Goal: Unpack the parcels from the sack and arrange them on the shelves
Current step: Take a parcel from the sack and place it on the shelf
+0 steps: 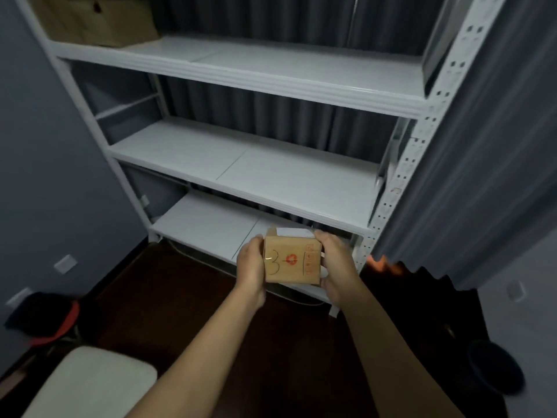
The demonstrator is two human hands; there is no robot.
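Head view: small cardboard parcel [291,259], boxy, matte brown, flat faces and crisp edges, held in the air between both hands in front of the lowest shelf [208,224] of a white metal shelving unit [401,176]. Near face of the parcel carries a handwritten "3-" in dark marker, a red round stamp and a column of red print along its right side; a white label shows on the top face. Left hand [251,267] grips the parcel's left side, fingers curled round the far edge, thumb on the near face. Right hand [334,263] grips the right side the same way, fingers wrapped over the top right corner. Parcel sits squarely between the two palms, roughly upright, touching nothing but the hands. Shelf boards are smooth, pale, laminate-looking panels with a seam down the middle of each; uprights are perforated steel angle. Larger brown cardboard box [96,22] sits on the top visible shelf, left end. Pleated dark grey curtain [470,164] hangs behind and to the right of the unit. Floor is dark, glossy wood. Lower left: a pale cushioned seat [90,384], rounded corners, soft texture; beyond it a black-and-red object, too blurred to identify. Dark round bin [494,369] at lower right.
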